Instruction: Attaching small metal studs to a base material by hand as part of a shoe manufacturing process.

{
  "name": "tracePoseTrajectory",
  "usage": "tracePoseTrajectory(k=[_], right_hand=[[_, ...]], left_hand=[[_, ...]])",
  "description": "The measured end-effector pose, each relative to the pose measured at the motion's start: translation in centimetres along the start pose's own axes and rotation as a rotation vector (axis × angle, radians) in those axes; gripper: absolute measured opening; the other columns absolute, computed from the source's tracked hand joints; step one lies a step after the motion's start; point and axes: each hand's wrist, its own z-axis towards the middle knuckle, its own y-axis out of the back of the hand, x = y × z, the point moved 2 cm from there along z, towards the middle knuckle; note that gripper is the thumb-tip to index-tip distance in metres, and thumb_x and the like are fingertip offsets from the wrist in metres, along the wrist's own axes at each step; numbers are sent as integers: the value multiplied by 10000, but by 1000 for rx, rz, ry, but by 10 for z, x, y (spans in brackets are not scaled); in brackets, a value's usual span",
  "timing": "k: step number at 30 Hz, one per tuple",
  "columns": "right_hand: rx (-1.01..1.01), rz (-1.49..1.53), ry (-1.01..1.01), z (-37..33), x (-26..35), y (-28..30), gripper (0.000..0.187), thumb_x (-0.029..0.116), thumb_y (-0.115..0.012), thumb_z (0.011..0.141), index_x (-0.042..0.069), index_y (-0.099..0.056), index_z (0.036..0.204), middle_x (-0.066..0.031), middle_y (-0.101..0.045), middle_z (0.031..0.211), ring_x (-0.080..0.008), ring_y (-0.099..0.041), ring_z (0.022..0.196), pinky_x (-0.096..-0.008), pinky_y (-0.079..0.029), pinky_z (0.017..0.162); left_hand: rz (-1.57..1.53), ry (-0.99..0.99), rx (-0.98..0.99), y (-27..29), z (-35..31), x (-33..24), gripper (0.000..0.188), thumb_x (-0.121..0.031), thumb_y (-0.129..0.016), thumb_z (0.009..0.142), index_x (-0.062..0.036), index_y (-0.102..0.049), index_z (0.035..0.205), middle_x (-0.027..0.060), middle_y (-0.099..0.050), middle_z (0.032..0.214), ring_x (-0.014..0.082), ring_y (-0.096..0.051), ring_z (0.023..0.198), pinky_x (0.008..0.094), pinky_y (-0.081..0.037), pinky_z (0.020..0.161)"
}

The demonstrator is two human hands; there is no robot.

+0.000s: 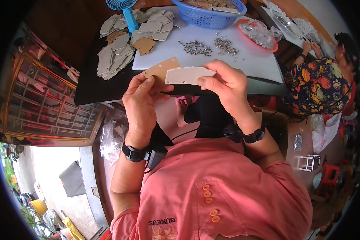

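Between the thumb and fingers of my left hand (142,106) is a tan piece of card or leather (161,70) with small holes along its edge. My right hand (231,86) pinches an off-white flat piece (184,75) with a wavy upper edge and small holes. The off-white piece overlaps the right side of the tan one, just off the table's near edge. Whether the two are joined cannot be made out. Past my hands, two heaps of small shiny metal parts, one darker (197,48) and one brighter (227,47), lie on a white board (168,52).
Stacks of similar off-white pieces (115,60) cover the table's left side, around a blue fan (131,20). Behind the board stand a blue basket (206,17) of pieces and a red tray (274,49) with bagged metal parts. At the right, another person in a flowered top (318,88) works.
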Motion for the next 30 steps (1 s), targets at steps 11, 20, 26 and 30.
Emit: tracePoseTrajectory(k=[11, 20, 26, 30], right_hand=[[86, 358, -478, 15, -7, -10, 175, 34, -703, 848, -10, -685, 1016, -25, -672, 810, -74, -556, 611, -222, -430, 547], [237, 174, -348, 21, -6, 3, 186, -12, -717, 858, 15, -674, 1037, 16, -647, 829, -41, -573, 715, -218, -472, 618], [235, 67, -198, 16, -13, 1, 198, 3, -714, 862, 22, -670, 1054, 21, -641, 819, -40, -555, 690, -218, -459, 595], [212, -36, -246, 16, -11, 5, 190, 11, -705, 867, 26, -671, 1053, 20, -643, 820, -46, -531, 644, -219, -442, 569]], left_hand=[[71, -39, 181, -9, 1, 7, 299, -184, -535, 976, 60, -644, 1109, 130, -684, 1069, 265, -682, 972, 371, -538, 815], [283, 88, 355, -34, 9, -16, 303, -175, -578, 1026, 31, -684, 1220, 78, -722, 950, 121, -663, 790, 248, -508, 670], [373, 87, 286, -36, 11, -16, 340, -222, -606, 1018, 53, -683, 1203, 92, -718, 940, 143, -674, 774, 269, -544, 699], [398, 108, 277, -26, 16, -9, 330, -214, -592, 1022, 65, -684, 1173, 112, -719, 955, 167, -690, 796, 281, -549, 704]])
